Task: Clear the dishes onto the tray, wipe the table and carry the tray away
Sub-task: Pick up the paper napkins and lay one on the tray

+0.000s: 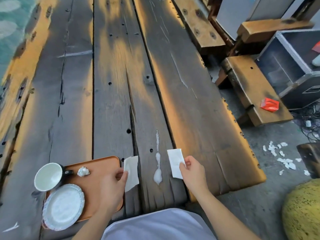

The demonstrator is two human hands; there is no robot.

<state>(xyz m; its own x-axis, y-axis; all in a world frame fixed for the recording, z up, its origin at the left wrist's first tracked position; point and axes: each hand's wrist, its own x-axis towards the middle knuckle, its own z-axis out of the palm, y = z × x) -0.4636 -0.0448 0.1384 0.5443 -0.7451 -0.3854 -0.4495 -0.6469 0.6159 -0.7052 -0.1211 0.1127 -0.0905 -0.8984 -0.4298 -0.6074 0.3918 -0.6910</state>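
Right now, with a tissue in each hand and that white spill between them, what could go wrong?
The white spill runs along a crack in the table; wiping may push it in. The cup and plate overhang the tray edge and could slip when it is carried.

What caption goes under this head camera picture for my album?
Each hand, left and right, holds a paper napkin beside a white spill on the wooden table.

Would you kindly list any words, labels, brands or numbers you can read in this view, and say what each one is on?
No text here can be read for certain.
Mug handle: a small pale mark, too small and blurred to read.
Red packet on the bench: no legible print.
Paper pieces in the hands: blank as far as visible.
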